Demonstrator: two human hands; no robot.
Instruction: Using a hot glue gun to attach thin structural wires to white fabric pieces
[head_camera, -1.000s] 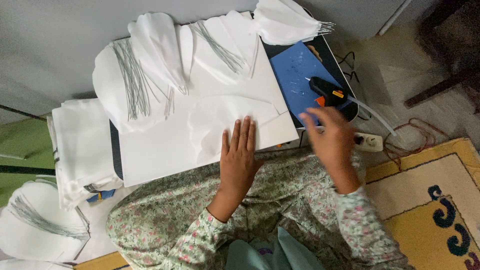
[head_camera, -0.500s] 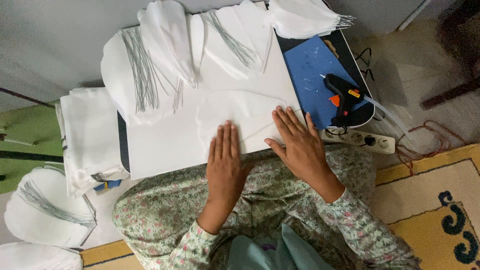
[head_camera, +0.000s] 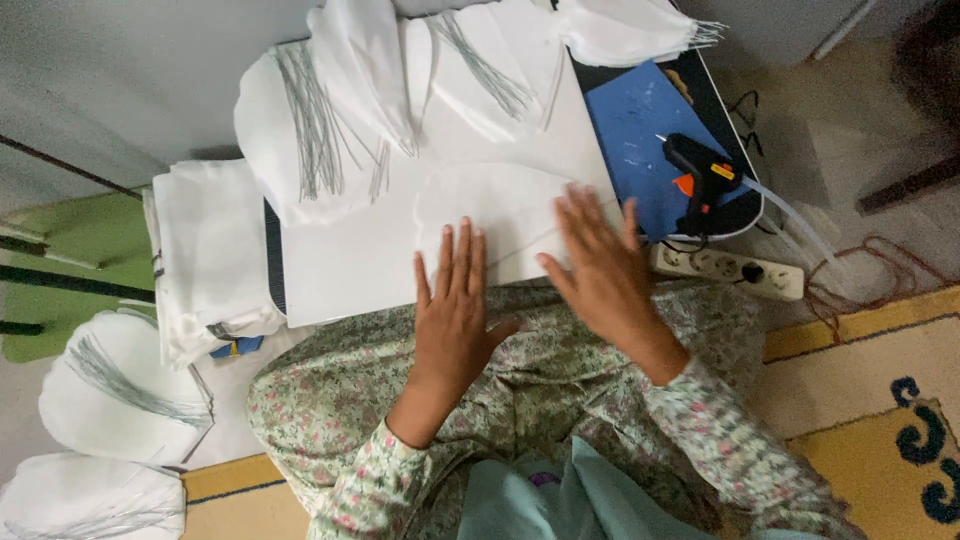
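So we've got both hands flat on the white petal-shaped piece, which lies on the white board close to its near edge, a bit right of the middle. Our left hand is open, fingers straight and together, fingertips on the piece's near left part with the palm hanging over the board's near edge above our lap. Our right hand is open too, fingers spread, pressing the near right part of the piece; it's a little blurred. Neither hand grips anything.

Room-wise: the near left stretch of the board is bare, so that's the open spot. The far edge is crowded with stacked white petals with thin wires fanning over them. Off the left edge sits a folded pile of white fabric. At the right edge there's the blue mat with the black glue gun on its near right corner, close to our right hand but not touching, and a white power strip just beyond the near right corner.

Compared with a second ago: the right hand was over by the glue gun then, and has since come back onto the piece. The left hand has stayed about where it was.
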